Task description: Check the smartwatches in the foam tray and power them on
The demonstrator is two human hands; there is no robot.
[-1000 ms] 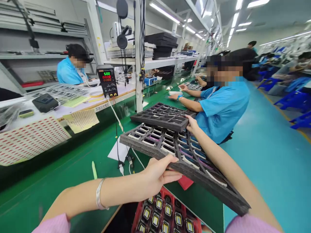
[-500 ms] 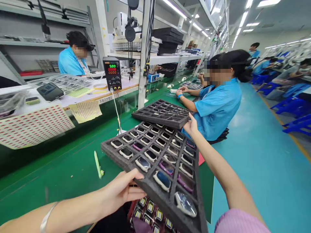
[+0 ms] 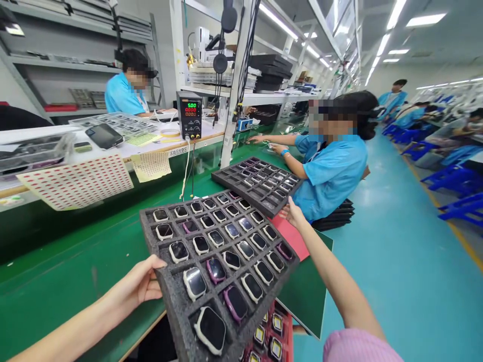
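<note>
My left hand [image 3: 145, 281] grips the left edge of a black foam tray [image 3: 177, 314], thumb on top and fingers curled below. Its compartments hold many watch cases with dark screens, mostly pale, some purple; one pale watch [image 3: 210, 329] lies in the nearest corner. The tray is tilted and its near end extends past the bench edge. Beyond it lies a second black foam tray [image 3: 260, 198] of watches, some compartments vacant. My right hand [image 3: 293, 213] holds that tray's near right edge, fingers partly hidden under it.
Below the near tray is a red tray [image 3: 289, 334] of yellow-and-white parts. A red sheet [image 3: 294, 236] lies on the green bench [image 3: 94, 256]. A co-worker in blue [image 3: 335, 166] sits at right; a power supply [image 3: 190, 115] stands on the shelf.
The near tray has swung left with my left hand, and my right hand has come lower with the far tray's edge. More red sheet shows; the light-green pen is out of sight.
</note>
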